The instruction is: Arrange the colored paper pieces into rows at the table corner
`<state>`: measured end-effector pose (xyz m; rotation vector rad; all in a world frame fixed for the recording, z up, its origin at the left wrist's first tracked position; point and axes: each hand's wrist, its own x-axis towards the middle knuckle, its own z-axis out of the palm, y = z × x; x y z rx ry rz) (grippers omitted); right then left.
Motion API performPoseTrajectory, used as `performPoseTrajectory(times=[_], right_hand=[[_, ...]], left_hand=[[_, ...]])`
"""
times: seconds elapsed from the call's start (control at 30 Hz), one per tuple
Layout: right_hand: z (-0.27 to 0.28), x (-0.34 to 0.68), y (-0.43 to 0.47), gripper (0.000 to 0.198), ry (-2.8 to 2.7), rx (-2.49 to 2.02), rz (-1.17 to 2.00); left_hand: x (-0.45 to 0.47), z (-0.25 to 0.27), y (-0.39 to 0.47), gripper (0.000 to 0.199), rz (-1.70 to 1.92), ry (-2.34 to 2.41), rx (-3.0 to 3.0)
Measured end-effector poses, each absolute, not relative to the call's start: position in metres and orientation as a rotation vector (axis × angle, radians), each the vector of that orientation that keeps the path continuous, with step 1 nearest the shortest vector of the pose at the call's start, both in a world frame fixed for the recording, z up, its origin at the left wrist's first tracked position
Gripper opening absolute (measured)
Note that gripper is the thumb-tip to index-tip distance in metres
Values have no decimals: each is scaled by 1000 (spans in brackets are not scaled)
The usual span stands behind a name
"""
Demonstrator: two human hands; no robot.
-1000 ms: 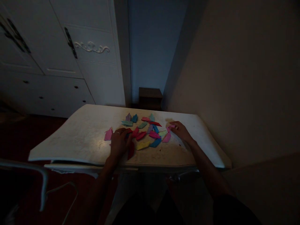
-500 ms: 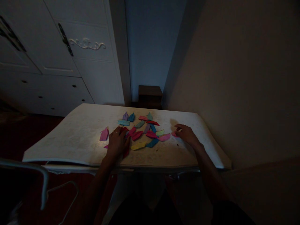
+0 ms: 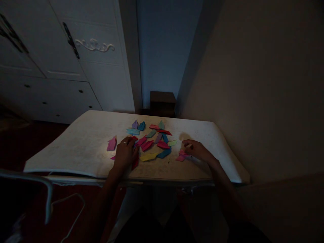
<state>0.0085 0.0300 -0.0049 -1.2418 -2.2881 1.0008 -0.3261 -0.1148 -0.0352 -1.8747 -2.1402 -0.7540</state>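
Note:
Several small folded paper pieces in many colours lie on a white tabletop (image 3: 83, 135). My left hand (image 3: 124, 153) rests among them, fingers bent and thumb apart. A red folded paper (image 3: 135, 163) lies partly under it, and more red shows beyond its fingertips. My right hand (image 3: 196, 149) has its fingers bent at two overlapping pink folded papers (image 3: 181, 157), apparently pinching the upper one; the contact is partly hidden. Between the hands are a yellow folded paper (image 3: 149, 156), a blue folded paper (image 3: 164, 153) and a magenta folded paper (image 3: 147, 145).
To the left of my left hand lies a pink folded paper (image 3: 111, 143). White cabinets (image 3: 103, 77) stand behind at left, and a wall (image 3: 253, 84) runs along the right. A small brown cabinet (image 3: 162, 97) is beyond the table. A curved metal frame (image 3: 47, 195) is at lower left.
My right hand has moved slightly left and nearer to me. Two pink papers beside it now overlap closer to the front edge. My left hand has stayed nearly still.

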Motion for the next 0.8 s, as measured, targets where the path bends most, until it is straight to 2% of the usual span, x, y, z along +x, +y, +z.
performPoseTrajectory(times=[0.2,0.37,0.53,0.8], right_hand=[[-4,11,25,36,-2155,-1371,730],[-1,-6,13,35,-2121,-1289,845],[2,-11,7,34,-2093,-1257,772],[-9,-7,4,32,-2137,-1081,851]], left_hand=[[-326,-33,-115,36,-846,-2154,-1869],[-327,-32,-119,36,-905,-2199,-1849],[-327,-31,-122,34,-1043,-2203,-1790],[-332,-33,-125,27,-1221,-2114,-1734]])
